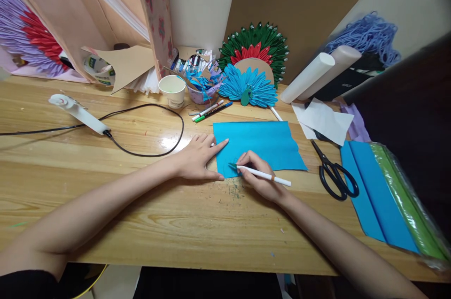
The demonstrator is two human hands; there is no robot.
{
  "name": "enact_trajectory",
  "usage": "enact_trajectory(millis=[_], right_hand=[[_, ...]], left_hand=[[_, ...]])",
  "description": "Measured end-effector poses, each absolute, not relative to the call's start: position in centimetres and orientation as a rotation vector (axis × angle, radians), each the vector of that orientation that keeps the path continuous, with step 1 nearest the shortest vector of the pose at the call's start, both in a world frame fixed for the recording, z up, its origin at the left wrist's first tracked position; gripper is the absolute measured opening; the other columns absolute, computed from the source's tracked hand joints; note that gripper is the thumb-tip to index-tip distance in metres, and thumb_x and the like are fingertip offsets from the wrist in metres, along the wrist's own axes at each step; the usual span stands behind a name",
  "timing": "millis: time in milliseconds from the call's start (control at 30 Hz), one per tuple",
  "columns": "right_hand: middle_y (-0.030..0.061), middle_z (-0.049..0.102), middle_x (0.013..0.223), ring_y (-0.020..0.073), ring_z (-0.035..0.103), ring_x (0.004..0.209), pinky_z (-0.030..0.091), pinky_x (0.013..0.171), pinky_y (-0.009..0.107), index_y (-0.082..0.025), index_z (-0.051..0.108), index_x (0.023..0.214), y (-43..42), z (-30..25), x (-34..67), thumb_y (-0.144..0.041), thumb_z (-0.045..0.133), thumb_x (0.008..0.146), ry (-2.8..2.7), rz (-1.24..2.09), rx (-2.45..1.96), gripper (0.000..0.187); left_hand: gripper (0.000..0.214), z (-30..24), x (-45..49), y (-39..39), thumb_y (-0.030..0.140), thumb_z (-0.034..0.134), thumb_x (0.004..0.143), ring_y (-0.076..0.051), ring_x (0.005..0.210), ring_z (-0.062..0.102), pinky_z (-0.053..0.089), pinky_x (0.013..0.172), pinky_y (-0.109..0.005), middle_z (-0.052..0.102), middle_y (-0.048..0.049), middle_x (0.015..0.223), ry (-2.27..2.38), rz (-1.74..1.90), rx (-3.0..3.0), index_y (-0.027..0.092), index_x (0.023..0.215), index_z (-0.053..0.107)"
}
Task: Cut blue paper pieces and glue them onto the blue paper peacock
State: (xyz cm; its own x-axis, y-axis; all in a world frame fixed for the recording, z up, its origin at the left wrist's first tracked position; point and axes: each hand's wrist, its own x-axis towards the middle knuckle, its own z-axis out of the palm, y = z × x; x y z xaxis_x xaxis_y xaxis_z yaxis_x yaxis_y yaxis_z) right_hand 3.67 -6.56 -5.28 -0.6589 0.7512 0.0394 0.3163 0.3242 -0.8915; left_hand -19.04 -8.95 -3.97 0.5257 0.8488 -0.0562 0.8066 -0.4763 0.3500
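Blue paper [259,141]: left hand [198,159] spread on left edge, right hand [263,180] over lower edge, gripping pen [283,181].

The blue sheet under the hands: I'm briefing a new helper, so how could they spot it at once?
At the middle of the wooden table, find the left hand and the right hand, which holds a white pen. The sheet lies under them. Unlike the blue paper beside the green pack, far right, it has hands over it and a wavy right edge.
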Motion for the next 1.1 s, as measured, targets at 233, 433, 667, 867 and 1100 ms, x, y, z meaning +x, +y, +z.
enact_trajectory(millis=[233, 433, 667, 867, 1100], right_hand=[[0.0036, 0.059, 0.088, 0.0172, 0.054, 0.079, 0.041, 0.069, 0.030, -0.021, 0.049, 0.089, -6.6, -5.4, 3.1, -0.024, 0.047, 0.086, -2.256, 1.140, -1.038, 0.005], [0.0030, 0.059, 0.086, 0.0160, 0.054, 0.078, 0.041, 0.070, 0.029, -0.021, 0.050, 0.084, -6.6, -5.4, 3.4, -0.018, 0.050, 0.081, -2.361, 1.165, -0.857, 0.004], [0.0004, 0.056, 0.074, 0.0140, 0.051, 0.069, 0.039, 0.062, 0.026, -0.020, 0.051, 0.074, -6.7, -5.8, 3.6, -0.006, 0.052, 0.070, -2.421, 1.218, -0.748, 0.014], [0.0020, 0.060, 0.077, 0.0149, 0.056, 0.069, 0.043, 0.061, 0.027, -0.021, 0.053, 0.081, -4.6, -4.7, 5.4, -0.023, 0.054, 0.081, -2.006, 1.284, -0.845, 0.003], [0.0073, 0.064, 0.098, 0.0222, 0.060, 0.090, 0.046, 0.079, 0.037, -0.022, 0.058, 0.101, 2.4, -2.8, 12.0, -0.037, 0.045, 0.089, -1.880, 0.683, -1.205, 0.024]], left_hand=[[0.092, -3.9, -19.1, -9.0, 0.072, 0.040, 0.073, -0.028, 0.102, 0.039, 0.029, 0.089, -0.041, 0.042, -0.0132, 0.115, 1.369, 0.175, 2.432, 0.019, 0.144, 0.017], [0.091, -4.0, -19.0, -9.0, 0.072, 0.039, 0.073, -0.028, 0.103, 0.039, 0.029, 0.089, -0.041, 0.042, -0.0131, 0.115, 1.377, 0.166, 2.445, 0.019, 0.144, 0.017], [0.092, -3.9, -19.1, -9.0, 0.073, 0.040, 0.073, -0.028, 0.102, 0.040, 0.030, 0.089, -0.041, 0.042, -0.0132, 0.115, 1.380, 0.159, 2.438, 0.019, 0.144, 0.017], [0.093, -3.8, -19.2, -9.0, 0.072, 0.044, 0.071, -0.028, 0.102, 0.039, 0.030, 0.091, -0.041, 0.042, -0.0119, 0.114, 1.377, 0.192, 2.402, 0.021, 0.144, 0.017], [0.085, -3.2, -19.5, -8.8, 0.063, 0.050, 0.074, -0.028, 0.102, 0.039, 0.032, 0.091, -0.044, 0.041, -0.0095, 0.113, 1.369, 0.191, 2.321, 0.028, 0.144, 0.016]])
